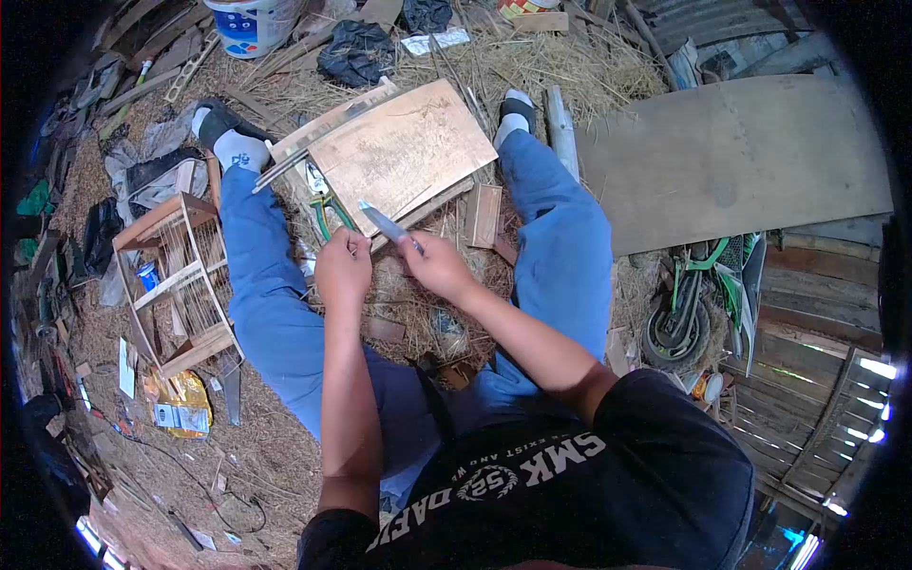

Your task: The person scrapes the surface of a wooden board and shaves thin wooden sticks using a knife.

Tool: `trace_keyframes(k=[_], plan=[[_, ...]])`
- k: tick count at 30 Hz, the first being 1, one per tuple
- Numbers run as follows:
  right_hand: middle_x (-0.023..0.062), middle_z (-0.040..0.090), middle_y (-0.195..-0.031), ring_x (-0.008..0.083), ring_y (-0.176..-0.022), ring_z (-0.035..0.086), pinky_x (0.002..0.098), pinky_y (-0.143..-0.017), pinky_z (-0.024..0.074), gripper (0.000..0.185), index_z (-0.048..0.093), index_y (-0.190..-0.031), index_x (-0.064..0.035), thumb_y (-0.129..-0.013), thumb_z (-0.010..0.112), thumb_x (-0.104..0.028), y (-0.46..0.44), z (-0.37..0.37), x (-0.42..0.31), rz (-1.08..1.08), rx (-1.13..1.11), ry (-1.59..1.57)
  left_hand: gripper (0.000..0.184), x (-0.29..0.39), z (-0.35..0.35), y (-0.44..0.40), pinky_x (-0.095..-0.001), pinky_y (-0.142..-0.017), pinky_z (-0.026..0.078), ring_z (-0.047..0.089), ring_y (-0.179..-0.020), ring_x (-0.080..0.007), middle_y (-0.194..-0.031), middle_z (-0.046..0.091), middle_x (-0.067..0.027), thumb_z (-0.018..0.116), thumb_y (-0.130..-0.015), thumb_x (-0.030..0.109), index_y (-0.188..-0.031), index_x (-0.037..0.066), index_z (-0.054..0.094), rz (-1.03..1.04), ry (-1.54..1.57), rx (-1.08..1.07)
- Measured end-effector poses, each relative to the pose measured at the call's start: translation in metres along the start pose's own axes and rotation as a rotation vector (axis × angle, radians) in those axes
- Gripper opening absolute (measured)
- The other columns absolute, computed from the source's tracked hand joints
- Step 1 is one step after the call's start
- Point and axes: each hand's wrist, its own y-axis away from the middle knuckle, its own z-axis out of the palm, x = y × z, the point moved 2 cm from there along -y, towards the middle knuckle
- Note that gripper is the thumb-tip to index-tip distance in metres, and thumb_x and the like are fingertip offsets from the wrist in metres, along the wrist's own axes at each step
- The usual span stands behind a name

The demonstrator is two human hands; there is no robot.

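My right hand is closed around the handle of a knife. Its blade points up and to the left, over the near edge of a wooden board. To the left of it, my left hand has its fingers curled together just short of the board's near corner. Whatever they may pinch is too small to make out. Green-handled pliers lie just beyond the left hand, beside the board. Thin wooden strips lie along the board's left side. A small wood block rests to its right.
A wooden cage with thin bars stands left of my legs. On the right are a large flat panel and a small green motorbike. A white bucket and black plastic bag lie ahead. Straw and shavings cover the ground.
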Motion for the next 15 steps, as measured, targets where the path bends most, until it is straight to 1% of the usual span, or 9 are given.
trace_keyframes(k=[3,4,5,7,8,9,11,12,15], plan=[[0.0216,0.068,-0.075,0.0314,-0.063,0.066,0.0462,-0.063,0.0492,0.033,0.069,-0.097,0.0012,-0.101,0.056,-0.029,-0.028,-0.025,0.012,0.194,0.179,-0.113,0.015,-0.002,-0.001,0.003,-0.0441,-0.069,0.053,0.07,-0.078,-0.0363,-0.081,0.071,-0.016,0.072,-0.088,0.017,-0.086,0.003,0.066,-0.005,0.014,0.001],[0.0215,0.069,-0.078,0.0328,-0.066,0.067,0.0462,-0.064,0.0499,0.034,0.07,-0.099,0.001,-0.102,0.055,-0.029,-0.032,-0.029,0.017,0.248,0.116,-0.052,0.014,-0.003,0.0,0.004,-0.0443,-0.069,0.053,0.07,-0.078,-0.0365,-0.081,0.071,-0.016,0.072,-0.088,0.016,-0.086,0.003,0.066,0.01,0.028,0.013],[0.0215,0.069,-0.078,0.0328,-0.066,0.067,0.0462,-0.064,0.0499,0.034,0.07,-0.099,0.001,-0.102,0.055,-0.029,-0.025,-0.02,0.018,0.248,0.117,-0.052,0.014,-0.002,0.001,0.003,-0.0445,-0.069,0.053,0.07,-0.077,-0.0368,-0.081,0.071,-0.0161,0.071,-0.088,0.016,-0.086,0.003,0.066,0.028,0.045,0.03],[0.0231,0.068,-0.079,0.0346,-0.07,0.067,0.0462,-0.067,0.0503,0.038,0.07,-0.098,0.0009,-0.103,0.053,-0.033,-0.003,0.007,0.009,-0.091,0.033,-0.017,0.013,-0.002,0.002,0.001,-0.0443,-0.069,0.053,0.07,-0.077,-0.0366,-0.08,0.071,-0.0162,0.071,-0.088,0.015,-0.086,0.003,0.066,0.019,0.033,0.023],[0.0243,0.067,-0.079,0.037,-0.073,0.067,0.0462,-0.068,0.0502,0.04,0.069,-0.098,0.0004,-0.103,0.052,-0.035,-0.002,0.009,0.007,-0.031,-0.116,0.021,0.013,-0.003,0.003,0.0,-0.0441,-0.069,0.053,0.07,-0.077,-0.0364,-0.08,0.071,-0.0164,0.071,-0.088,0.014,-0.086,0.003,0.066,0.005,0.015,0.015],[0.0243,0.067,-0.079,0.037,-0.073,0.067,0.0462,-0.068,0.0502,0.04,0.069,-0.098,0.0004,-0.103,0.052,-0.035,-0.005,0.008,0.012,-0.032,-0.115,0.022,0.013,-0.002,0.003,0.001,-0.0441,-0.069,0.053,0.07,-0.077,-0.0364,-0.08,0.071,-0.0164,0.071,-0.088,0.014,-0.086,0.003,0.066,0.005,0.016,0.016],[0.0237,0.067,-0.078,0.0374,-0.073,0.067,0.0462,-0.066,0.0498,0.04,0.068,-0.095,0.0006,-0.103,0.053,-0.035,-0.023,-0.004,0.034,0.088,0.163,-0.127,0.012,-0.003,0.003,0.002,-0.0434,-0.069,0.053,0.07,-0.077,-0.0356,-0.08,0.071,-0.0165,0.071,-0.087,0.014,-0.086,0.003,0.066,0.019,0.015,0.035],[0.0228,0.067,-0.079,0.0374,-0.072,0.066,0.0457,-0.064,0.0495,0.041,0.068,-0.093,0.0003,-0.103,0.053,-0.037,-0.033,-0.02,0.031,0.242,0.161,-0.11,0.012,-0.003,0.002,0.004,-0.0434,-0.069,0.053,0.07,-0.077,-0.0356,-0.08,0.071,-0.0165,0.071,-0.087,0.014,-0.086,0.003,0.066,0.016,0.011,0.031],[0.0234,0.067,-0.078,0.0368,-0.072,0.067,0.0467,-0.065,0.0503,0.041,0.069,-0.095,-0.0021,-0.102,0.052,-0.039,-0.021,0.002,0.029,0.156,0.06,0.021,0.013,0.002,0.0,0.003,-0.0435,-0.069,0.053,0.07,-0.076,-0.035,-0.08,0.071,-0.0164,0.071,-0.088,0.014,-0.085,0.003,0.066,0.024,0.06,0.032]])
